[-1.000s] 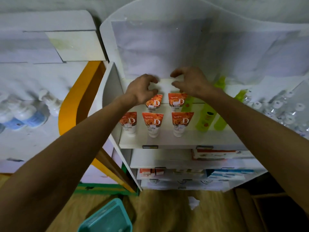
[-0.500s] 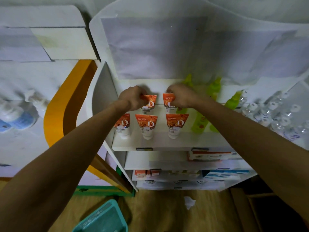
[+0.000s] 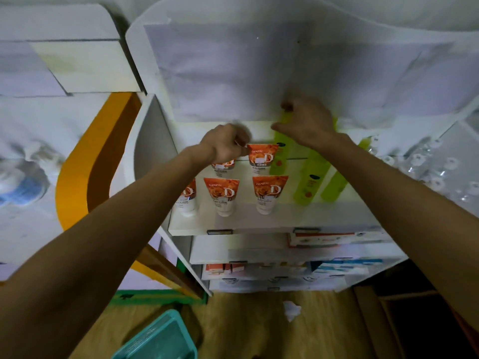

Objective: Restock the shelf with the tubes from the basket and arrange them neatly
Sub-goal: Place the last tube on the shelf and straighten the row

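Orange-and-white tubes stand cap-down in two rows on the white shelf's [image 3: 259, 225] top board. The front row holds three: left [image 3: 188, 196], middle [image 3: 223, 195] and right [image 3: 268, 193]. My left hand [image 3: 225, 145] is curled over the top of the back-left tube [image 3: 224, 166], hiding most of it. The back-right tube [image 3: 261, 156] stands free. My right hand [image 3: 305, 125] is raised above it, fingers apart, over the top of a green bottle [image 3: 280, 151]. The teal basket [image 3: 160, 338] sits on the floor below; I cannot see inside it.
More green bottles [image 3: 311, 177] stand right of the tubes, then clear bottles with white caps [image 3: 427, 172]. Lower shelves carry boxes [image 3: 337, 238]. A crumpled paper [image 3: 291, 309] lies on the wooden floor. Blurred pump bottles [image 3: 23, 185] are at far left.
My right hand let go of the back-right tube and rose to the right, over the green bottle. My left hand stayed on the back-left tube.
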Tool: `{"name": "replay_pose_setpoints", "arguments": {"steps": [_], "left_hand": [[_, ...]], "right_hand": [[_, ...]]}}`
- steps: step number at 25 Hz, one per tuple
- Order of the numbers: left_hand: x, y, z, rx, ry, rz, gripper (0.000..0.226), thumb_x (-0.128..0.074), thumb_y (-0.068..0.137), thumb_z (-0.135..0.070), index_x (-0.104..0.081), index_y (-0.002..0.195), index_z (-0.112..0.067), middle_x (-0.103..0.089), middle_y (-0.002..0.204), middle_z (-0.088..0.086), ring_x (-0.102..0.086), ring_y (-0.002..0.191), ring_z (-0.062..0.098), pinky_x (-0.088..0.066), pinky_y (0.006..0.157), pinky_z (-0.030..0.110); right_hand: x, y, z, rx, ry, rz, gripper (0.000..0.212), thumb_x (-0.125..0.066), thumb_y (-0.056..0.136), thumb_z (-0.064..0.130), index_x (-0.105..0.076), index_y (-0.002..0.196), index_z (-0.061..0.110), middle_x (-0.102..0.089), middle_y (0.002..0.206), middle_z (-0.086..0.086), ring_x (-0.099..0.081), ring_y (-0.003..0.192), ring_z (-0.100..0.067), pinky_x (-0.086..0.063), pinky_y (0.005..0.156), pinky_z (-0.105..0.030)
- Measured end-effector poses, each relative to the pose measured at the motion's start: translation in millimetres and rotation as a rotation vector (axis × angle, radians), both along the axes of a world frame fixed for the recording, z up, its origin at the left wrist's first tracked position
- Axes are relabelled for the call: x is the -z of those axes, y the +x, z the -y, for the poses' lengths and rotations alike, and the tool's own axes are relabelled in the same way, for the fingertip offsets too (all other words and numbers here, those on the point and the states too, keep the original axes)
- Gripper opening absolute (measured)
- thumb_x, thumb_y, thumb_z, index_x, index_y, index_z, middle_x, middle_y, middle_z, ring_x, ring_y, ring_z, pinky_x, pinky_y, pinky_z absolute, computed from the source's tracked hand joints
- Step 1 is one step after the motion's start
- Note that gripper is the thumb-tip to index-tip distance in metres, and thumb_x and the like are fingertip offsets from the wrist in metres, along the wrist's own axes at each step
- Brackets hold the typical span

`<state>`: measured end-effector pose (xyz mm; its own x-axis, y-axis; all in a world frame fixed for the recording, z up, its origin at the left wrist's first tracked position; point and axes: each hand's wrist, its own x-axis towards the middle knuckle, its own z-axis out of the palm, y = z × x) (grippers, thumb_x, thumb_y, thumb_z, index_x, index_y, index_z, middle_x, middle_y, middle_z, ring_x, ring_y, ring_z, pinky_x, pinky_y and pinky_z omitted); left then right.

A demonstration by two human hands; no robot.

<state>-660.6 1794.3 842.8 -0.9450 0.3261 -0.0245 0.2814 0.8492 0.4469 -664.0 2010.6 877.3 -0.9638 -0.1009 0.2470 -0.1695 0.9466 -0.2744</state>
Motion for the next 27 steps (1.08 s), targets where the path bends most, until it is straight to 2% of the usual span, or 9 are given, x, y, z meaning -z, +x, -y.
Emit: {"name": "replay_pose_setpoints", "arguments": {"steps": [5, 8, 11, 14, 17, 20, 23, 25, 27], "left_hand": [[10.4, -2.9, -7.9, -0.022, -0.060, 0.053, 0.035, -0.069, 0.087, -0.046, -0.075, 0.113, -0.024, -0.075, 0.110, -0.002, -0.068, 0.102, 0.019, -0.055, 0.091, 0.039], [12.6, -3.6, -15.9, -0.057, -0.045, -0.004, 0.030, -0.068, 0.088, -0.046, -0.076, 0.110, -0.026, -0.075, 0.112, -0.004, -0.068, 0.102, 0.018, -0.052, 0.087, 0.032], [12.0, -2.6, -19.4, -0.060, -0.076, -0.094, 0.028, -0.067, 0.090, -0.040, -0.079, 0.109, -0.023, -0.072, 0.122, -0.005, -0.065, 0.109, 0.020, -0.047, 0.085, 0.029], [10.8, -2.3, -14.6, -0.026, -0.086, -0.110, 0.026, -0.067, 0.091, -0.037, -0.080, 0.109, -0.023, -0.073, 0.120, -0.005, -0.066, 0.108, 0.018, -0.048, 0.083, 0.029], [11.9, -1.4, -9.0, -0.003, -0.103, -0.103, 0.024, -0.067, 0.092, -0.036, -0.080, 0.107, -0.023, -0.076, 0.113, -0.005, -0.068, 0.103, 0.018, -0.054, 0.087, 0.036], [11.0, -0.5, -4.9, -0.005, -0.119, -0.119, 0.022, -0.067, 0.091, -0.037, -0.080, 0.105, -0.025, -0.076, 0.110, -0.004, -0.068, 0.099, 0.019, -0.055, 0.084, 0.036], [9.9, -3.0, -2.3, -0.008, -0.109, -0.084, 0.025, -0.069, 0.090, -0.037, -0.079, 0.107, -0.024, -0.076, 0.112, -0.004, -0.068, 0.101, 0.018, -0.054, 0.084, 0.036], [10.3, -3.3, 1.4, -0.006, -0.077, -0.035, 0.036, -0.071, 0.087, -0.041, -0.073, 0.118, -0.024, -0.073, 0.118, -0.003, -0.068, 0.105, 0.018, -0.054, 0.089, 0.037], [9.7, -2.1, 11.3, -0.012, -0.048, 0.033, 0.053, -0.075, 0.082, -0.045, -0.063, 0.128, -0.023, -0.069, 0.124, -0.002, -0.066, 0.111, 0.018, -0.054, 0.095, 0.040]], "right_hand": [[-8.7, 2.8, 17.8, -0.131, 0.135, -0.061, 0.053, -0.067, 0.080, 0.042, -0.060, 0.128, 0.021, -0.064, 0.129, -0.004, -0.058, 0.118, -0.027, -0.046, 0.093, -0.037], [-5.2, 7.6, 38.0, -0.274, 0.189, -0.023, 0.041, -0.065, 0.086, 0.032, -0.063, 0.124, 0.018, -0.064, 0.126, -0.007, -0.059, 0.114, -0.028, -0.045, 0.093, -0.035], [8.4, 6.2, 55.8, -0.316, 0.321, 0.085, 0.029, -0.067, 0.083, 0.029, -0.070, 0.107, 0.014, -0.070, 0.104, -0.010, -0.065, 0.093, -0.030, -0.053, 0.078, -0.035], [24.6, 2.4, 55.3, -0.248, 0.349, 0.163, 0.011, -0.072, 0.077, 0.018, -0.071, 0.087, 0.013, -0.066, 0.078, -0.008, -0.065, 0.068, -0.027, -0.044, 0.058, -0.029], [34.0, 1.9, 49.1, -0.202, 0.274, 0.209, 0.009, -0.073, 0.077, 0.009, -0.071, 0.076, 0.017, -0.057, 0.060, -0.001, -0.054, 0.047, -0.015, -0.048, 0.054, -0.027], [35.1, 1.0, 48.5, -0.219, 0.215, 0.212, 0.015, -0.076, 0.075, 0.007, -0.070, 0.070, 0.020, -0.054, 0.052, 0.002, -0.053, 0.045, -0.009, -0.058, 0.058, -0.031], [33.5, 3.3, 49.9, -0.214, 0.172, 0.218, 0.018, -0.073, 0.075, 0.002, -0.071, 0.071, 0.019, -0.057, 0.056, 0.001, -0.058, 0.048, -0.015, -0.057, 0.057, -0.032], [32.7, 6.7, 49.3, -0.209, 0.162, 0.237, 0.015, -0.071, 0.077, 0.002, -0.071, 0.074, 0.017, -0.067, 0.066, -0.004, -0.064, 0.054, -0.019, -0.057, 0.058, -0.032], [29.0, 11.5, 46.2, -0.221, 0.148, 0.210, 0.020, -0.071, 0.081, 0.010, -0.074, 0.100, 0.018, -0.075, 0.095, -0.006, -0.069, 0.073, -0.021, -0.057, 0.071, -0.032]]}}
